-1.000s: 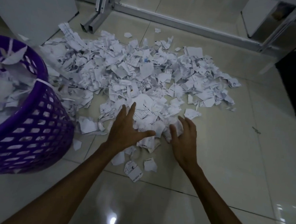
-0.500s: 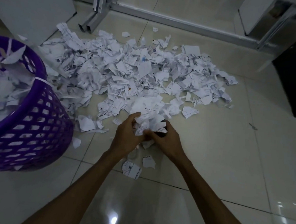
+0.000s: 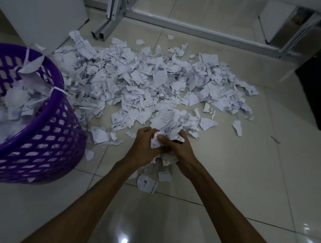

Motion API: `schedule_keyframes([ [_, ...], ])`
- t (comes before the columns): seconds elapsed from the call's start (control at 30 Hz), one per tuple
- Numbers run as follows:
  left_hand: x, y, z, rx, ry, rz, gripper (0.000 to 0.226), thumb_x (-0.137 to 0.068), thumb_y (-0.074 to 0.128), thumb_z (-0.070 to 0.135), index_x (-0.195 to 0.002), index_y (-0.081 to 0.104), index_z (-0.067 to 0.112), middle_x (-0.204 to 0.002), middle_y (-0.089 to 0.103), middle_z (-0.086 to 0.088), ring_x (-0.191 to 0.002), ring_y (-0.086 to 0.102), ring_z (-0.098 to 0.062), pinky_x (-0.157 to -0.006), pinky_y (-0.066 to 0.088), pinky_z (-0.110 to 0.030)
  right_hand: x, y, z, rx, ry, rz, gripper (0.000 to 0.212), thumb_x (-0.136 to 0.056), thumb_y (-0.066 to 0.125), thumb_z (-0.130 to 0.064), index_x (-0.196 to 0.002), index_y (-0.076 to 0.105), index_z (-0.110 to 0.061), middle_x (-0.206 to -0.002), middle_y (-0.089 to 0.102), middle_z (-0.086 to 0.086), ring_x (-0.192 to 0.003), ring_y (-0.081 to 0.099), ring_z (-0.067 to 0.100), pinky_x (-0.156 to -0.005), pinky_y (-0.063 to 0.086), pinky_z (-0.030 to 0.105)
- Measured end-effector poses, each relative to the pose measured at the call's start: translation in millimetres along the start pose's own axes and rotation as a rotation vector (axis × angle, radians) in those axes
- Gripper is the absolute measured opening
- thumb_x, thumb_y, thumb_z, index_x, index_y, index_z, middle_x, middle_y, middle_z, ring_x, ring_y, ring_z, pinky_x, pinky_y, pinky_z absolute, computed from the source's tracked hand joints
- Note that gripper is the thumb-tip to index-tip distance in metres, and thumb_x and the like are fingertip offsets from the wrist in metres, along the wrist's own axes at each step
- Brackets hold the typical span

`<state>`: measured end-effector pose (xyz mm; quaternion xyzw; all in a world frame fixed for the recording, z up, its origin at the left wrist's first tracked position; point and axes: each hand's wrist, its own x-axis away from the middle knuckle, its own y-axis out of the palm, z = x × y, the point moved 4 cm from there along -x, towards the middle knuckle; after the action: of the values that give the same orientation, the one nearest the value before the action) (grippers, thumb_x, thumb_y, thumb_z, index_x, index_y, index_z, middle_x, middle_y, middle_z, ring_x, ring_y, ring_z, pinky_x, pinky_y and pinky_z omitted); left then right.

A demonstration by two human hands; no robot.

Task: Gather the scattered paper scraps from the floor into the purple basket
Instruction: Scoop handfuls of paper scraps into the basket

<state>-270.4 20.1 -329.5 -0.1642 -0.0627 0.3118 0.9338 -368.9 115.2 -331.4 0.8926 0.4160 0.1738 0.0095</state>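
Note:
A wide heap of torn white paper scraps (image 3: 154,83) covers the tiled floor in the middle of the view. My left hand (image 3: 145,148) and my right hand (image 3: 180,150) are pressed together at the heap's near edge, both closed around one bunch of scraps (image 3: 166,135) that bulges up between them. The purple lattice basket (image 3: 47,139) stands at the left, an arm's reach from my hands, and holds several scraps. A few loose scraps (image 3: 147,184) lie on the floor just under my wrists.
A white cabinet panel (image 3: 42,10) stands behind the basket. Metal frame legs (image 3: 109,18) and a floor rail (image 3: 199,29) run along the back. A black object (image 3: 320,80) stands at the right edge. Bare tile lies to the right and in front.
My hands were spread flat on the heap's near edge; they have drawn together and closed around a bunch of scraps, lifting it slightly off the floor.

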Motion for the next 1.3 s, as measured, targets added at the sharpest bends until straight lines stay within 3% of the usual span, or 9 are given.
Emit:
schedule_keyframes([
  [0.2,3.3,-1.1,-3.4,0.084,-0.056,0.009,0.04,-0.074,0.083,0.015,-0.109,0.067,0.004,-0.103,0.07,-0.01,-0.096,0.068,-0.021,-0.085,0.056,-0.043,2.5,0.0,5.6,0.064,0.016,-0.013,0.056,-0.079,0.08,-0.007,-0.13,0.059,-0.008,-0.121,0.069,0.011,-0.111,0.066,0.027,-0.095,0.055,0.046],
  [0.27,4.7,-0.4,-7.1,0.15,-0.142,-0.014,0.045,-0.07,0.087,0.019,-0.109,0.066,0.013,-0.099,0.073,0.001,-0.093,0.069,-0.013,-0.079,0.058,-0.033,3.6,-3.2,7.6,0.02,0.059,-0.011,0.05,-0.08,0.078,-0.006,-0.127,0.062,-0.007,-0.118,0.07,0.013,-0.109,0.067,0.029,-0.095,0.054,0.047],
  [0.37,4.8,-2.6,-5.7,0.249,-0.2,-0.035,0.046,-0.068,0.088,0.019,-0.109,0.067,0.022,-0.095,0.074,0.011,-0.088,0.069,-0.005,-0.07,0.054,-0.017,6.5,-9.2,4.0,-0.025,0.072,-0.022,0.035,-0.083,0.074,-0.004,-0.118,0.067,-0.009,-0.11,0.073,0.011,-0.104,0.07,0.03,-0.082,0.059,0.036],
  [0.47,3.0,-11.9,0.8,0.326,-0.211,-0.025,0.034,-0.078,0.078,0.012,-0.109,0.068,0.025,-0.099,0.074,0.011,-0.093,0.07,-0.009,-0.073,0.055,-0.019,10.7,-13.1,-6.4,-0.069,0.055,-0.037,0.039,-0.086,0.07,-0.003,-0.124,0.063,-0.008,-0.118,0.07,0.014,-0.109,0.067,0.032,-0.089,0.057,0.041],
  [0.6,6.1,-23.9,16.7,0.361,-0.169,-0.014,0.04,-0.078,0.073,-0.005,-0.108,0.067,0.022,-0.096,0.072,0.017,-0.089,0.069,0.0,-0.071,0.053,-0.014,17.1,-7.6,-23.8,-0.112,0.062,-0.072,0.047,-0.088,0.067,-0.003,-0.134,0.056,-0.004,-0.126,0.066,0.018,-0.114,0.064,0.035,-0.098,0.051,0.05],
  [0.73,6.9,-39.4,33.6,0.387,-0.166,0.0,0.04,-0.078,0.075,-0.002,-0.112,0.068,0.015,-0.104,0.072,0.002,-0.09,0.069,-0.001,-0.072,0.053,-0.016,26.6,5.9,-49.1,-0.11,0.04,-0.082,0.045,-0.088,0.068,-0.003,-0.132,0.058,-0.004,-0.123,0.067,0.016,-0.112,0.066,0.033,-0.095,0.053,0.049],
  [0.93,6.8,-79.4,88.3,0.333,-0.1,-0.017,0.034,-0.078,0.077,0.002,-0.104,0.068,0.022,-0.097,0.071,0.011,-0.083,0.068,0.003,-0.07,0.055,-0.017,42.2,32.1,-102.7,-0.113,0.002,-0.071,0.044,-0.087,0.068,-0.002,-0.13,0.059,-0.001,-0.123,0.066,0.021,-0.113,0.064,0.038,-0.101,0.048,0.057],
  [1.13,11.6,-138.3,147.6,0.217,-0.02,-0.003,0.041,-0.078,0.079,0.008,-0.117,0.066,0.013,-0.107,0.069,0.006,-0.09,0.067,-0.002,-0.068,0.053,-0.015,56.7,77.4,-162.1,-0.088,-0.098,-0.115,0.044,-0.086,0.07,-0.003,-0.129,0.06,-0.005,-0.121,0.068,0.017,-0.112,0.066,0.034,-0.101,0.049,0.055],
  [1.3,29.3,-202.2,168.6,0.152,0.01,0.058,0.042,-0.076,0.081,0.012,-0.115,0.067,0.019,-0.109,0.068,0.01,-0.101,0.064,-0.006,-0.082,0.055,-0.022,62.1,135.5,-189.9,-0.079,-0.151,-0.186,0.045,-0.085,0.073,-0.005,-0.128,0.061,-0.007,-0.121,0.069,0.014,-0.112,0.066,0.032,-0.101,0.049,0.054],
])
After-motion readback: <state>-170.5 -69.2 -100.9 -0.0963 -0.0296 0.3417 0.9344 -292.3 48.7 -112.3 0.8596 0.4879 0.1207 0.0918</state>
